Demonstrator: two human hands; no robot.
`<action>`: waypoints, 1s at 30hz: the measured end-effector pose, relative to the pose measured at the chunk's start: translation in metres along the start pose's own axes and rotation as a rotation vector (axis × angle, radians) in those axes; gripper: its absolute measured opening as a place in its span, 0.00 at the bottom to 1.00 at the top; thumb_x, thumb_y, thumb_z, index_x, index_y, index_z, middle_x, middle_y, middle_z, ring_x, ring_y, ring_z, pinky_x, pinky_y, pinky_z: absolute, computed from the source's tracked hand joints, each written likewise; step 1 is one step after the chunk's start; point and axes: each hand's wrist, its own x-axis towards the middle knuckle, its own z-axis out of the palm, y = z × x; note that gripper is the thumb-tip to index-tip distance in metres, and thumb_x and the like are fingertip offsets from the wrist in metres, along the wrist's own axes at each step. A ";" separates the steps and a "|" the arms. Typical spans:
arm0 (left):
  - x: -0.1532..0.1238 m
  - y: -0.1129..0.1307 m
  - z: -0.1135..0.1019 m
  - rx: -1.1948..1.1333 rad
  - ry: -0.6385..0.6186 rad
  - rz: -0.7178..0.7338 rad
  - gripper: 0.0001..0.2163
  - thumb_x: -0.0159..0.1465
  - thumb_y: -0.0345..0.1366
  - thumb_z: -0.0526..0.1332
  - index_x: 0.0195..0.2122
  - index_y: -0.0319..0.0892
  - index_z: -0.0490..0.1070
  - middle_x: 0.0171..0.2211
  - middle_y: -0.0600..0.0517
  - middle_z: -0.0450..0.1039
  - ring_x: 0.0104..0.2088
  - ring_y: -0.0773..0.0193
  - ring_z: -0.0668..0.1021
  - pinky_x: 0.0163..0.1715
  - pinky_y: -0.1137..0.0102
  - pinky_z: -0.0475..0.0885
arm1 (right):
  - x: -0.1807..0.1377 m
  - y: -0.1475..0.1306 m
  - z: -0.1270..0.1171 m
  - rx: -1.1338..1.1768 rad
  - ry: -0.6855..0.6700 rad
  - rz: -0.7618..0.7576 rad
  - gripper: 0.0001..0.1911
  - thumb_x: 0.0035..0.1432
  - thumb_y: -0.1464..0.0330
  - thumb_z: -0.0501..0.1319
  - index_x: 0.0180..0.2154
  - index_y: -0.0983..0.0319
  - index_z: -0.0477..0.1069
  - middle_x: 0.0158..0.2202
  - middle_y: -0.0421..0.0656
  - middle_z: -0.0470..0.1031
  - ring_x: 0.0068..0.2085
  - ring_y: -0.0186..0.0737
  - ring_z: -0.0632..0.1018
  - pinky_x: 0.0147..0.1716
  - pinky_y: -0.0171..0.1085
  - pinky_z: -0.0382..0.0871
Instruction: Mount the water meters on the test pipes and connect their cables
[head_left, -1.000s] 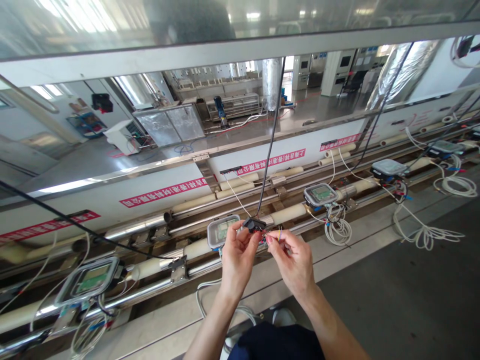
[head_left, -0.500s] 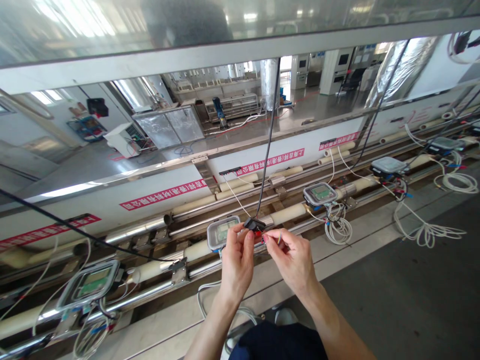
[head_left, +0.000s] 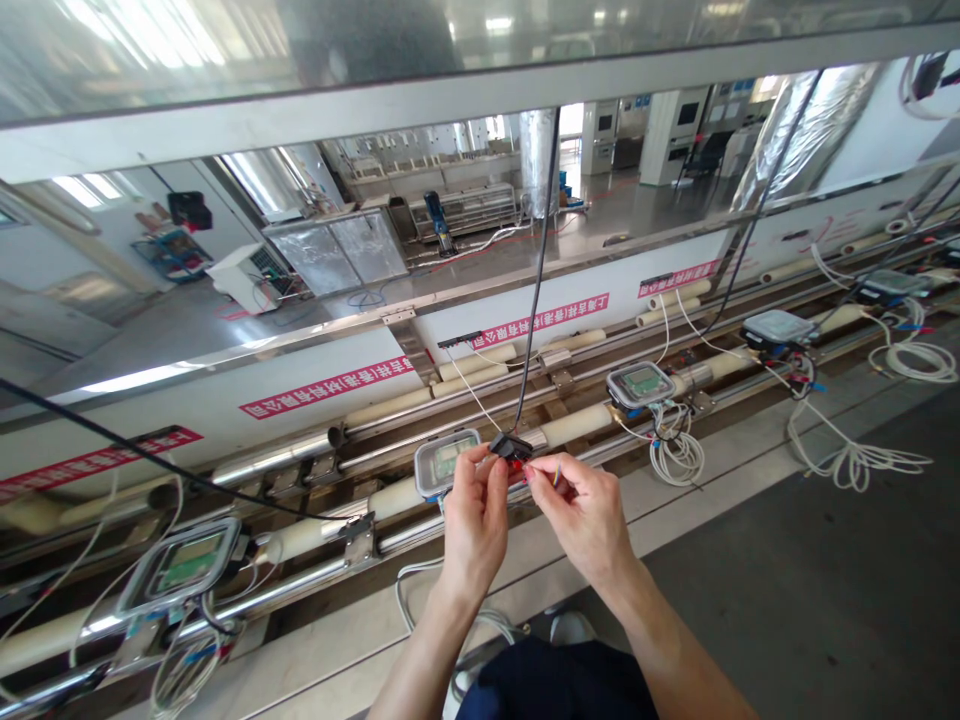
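My left hand [head_left: 471, 515] pinches a small black connector [head_left: 510, 445] that hangs on a black cable [head_left: 536, 280] coming down from above. My right hand [head_left: 585, 520] pinches thin coloured wire ends [head_left: 553, 472] right beside the connector's red terminals. Both hands are held over a meter [head_left: 445, 460] with a clear cover, mounted on a cream pipe [head_left: 397, 495] on the bench.
More meters [head_left: 641, 385] [head_left: 180, 565] [head_left: 776, 328] sit along the pipe line, each with coiled white cables [head_left: 675, 455] [head_left: 855, 465]. A mirror-like steel panel [head_left: 315, 390] with red labels runs behind. Another black cable [head_left: 150, 455] crosses at left. Dark floor [head_left: 825, 600] lies at right.
The hands have shifted very slightly up and closer together at the connector; the view moved a little. Nothing taken or let go.
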 end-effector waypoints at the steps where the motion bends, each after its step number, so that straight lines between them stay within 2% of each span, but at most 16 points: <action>1: 0.000 -0.001 0.000 0.005 -0.002 0.000 0.12 0.64 0.42 0.55 0.45 0.43 0.59 0.40 0.46 0.76 0.39 0.60 0.78 0.42 0.66 0.73 | 0.000 0.000 0.000 0.000 0.002 0.001 0.08 0.57 0.67 0.58 0.31 0.62 0.74 0.21 0.37 0.72 0.20 0.28 0.66 0.21 0.29 0.59; 8: -0.002 -0.001 0.000 0.065 -0.006 -0.011 0.12 0.64 0.42 0.55 0.46 0.44 0.60 0.40 0.46 0.76 0.37 0.61 0.78 0.40 0.67 0.72 | 0.000 0.004 0.002 0.027 0.003 0.014 0.09 0.57 0.66 0.58 0.30 0.62 0.74 0.21 0.37 0.71 0.20 0.29 0.68 0.21 0.29 0.61; 11: 0.002 -0.004 -0.003 0.055 -0.020 -0.016 0.14 0.64 0.42 0.55 0.49 0.44 0.59 0.43 0.45 0.74 0.41 0.60 0.77 0.41 0.66 0.72 | -0.004 0.010 0.002 0.180 -0.008 0.086 0.09 0.56 0.63 0.59 0.36 0.61 0.72 0.23 0.38 0.72 0.21 0.30 0.71 0.21 0.30 0.65; 14: 0.012 -0.024 -0.008 0.016 0.035 -0.011 0.16 0.65 0.42 0.53 0.51 0.42 0.58 0.48 0.43 0.70 0.46 0.60 0.75 0.44 0.64 0.72 | -0.010 0.019 -0.003 0.415 -0.018 0.169 0.13 0.54 0.62 0.62 0.41 0.60 0.66 0.28 0.39 0.74 0.23 0.32 0.73 0.21 0.31 0.68; 17: 0.025 -0.060 -0.015 0.279 0.086 -0.052 0.13 0.65 0.38 0.52 0.49 0.41 0.59 0.47 0.43 0.71 0.46 0.61 0.75 0.46 0.63 0.70 | -0.014 0.027 -0.010 0.528 -0.038 0.211 0.11 0.55 0.62 0.62 0.38 0.60 0.66 0.32 0.42 0.76 0.24 0.32 0.75 0.20 0.31 0.67; 19: 0.032 -0.086 -0.015 0.479 0.008 -0.129 0.10 0.63 0.32 0.51 0.46 0.40 0.63 0.45 0.43 0.72 0.46 0.60 0.75 0.48 0.62 0.69 | -0.015 0.033 -0.014 0.557 -0.043 0.232 0.10 0.56 0.62 0.61 0.36 0.61 0.67 0.33 0.43 0.77 0.24 0.32 0.75 0.18 0.30 0.64; 23: 0.038 -0.122 -0.003 0.619 -0.162 -0.256 0.13 0.59 0.26 0.53 0.43 0.40 0.69 0.38 0.43 0.76 0.42 0.56 0.77 0.46 0.62 0.69 | -0.015 0.044 -0.015 0.581 -0.033 0.272 0.10 0.56 0.62 0.61 0.38 0.62 0.69 0.34 0.46 0.78 0.24 0.32 0.75 0.18 0.31 0.64; 26: 0.044 -0.134 0.010 0.678 -0.261 -0.318 0.15 0.56 0.24 0.54 0.44 0.39 0.71 0.40 0.42 0.76 0.43 0.55 0.77 0.46 0.65 0.68 | -0.015 0.048 -0.014 0.554 -0.042 0.304 0.11 0.56 0.62 0.61 0.38 0.62 0.71 0.35 0.47 0.78 0.24 0.32 0.75 0.19 0.32 0.65; 30: 0.050 -0.141 0.015 0.702 -0.330 -0.356 0.12 0.52 0.24 0.59 0.37 0.39 0.74 0.37 0.43 0.77 0.42 0.54 0.77 0.45 0.66 0.69 | -0.014 0.047 -0.014 0.538 -0.047 0.320 0.11 0.57 0.62 0.60 0.37 0.62 0.73 0.35 0.46 0.79 0.24 0.31 0.75 0.19 0.31 0.65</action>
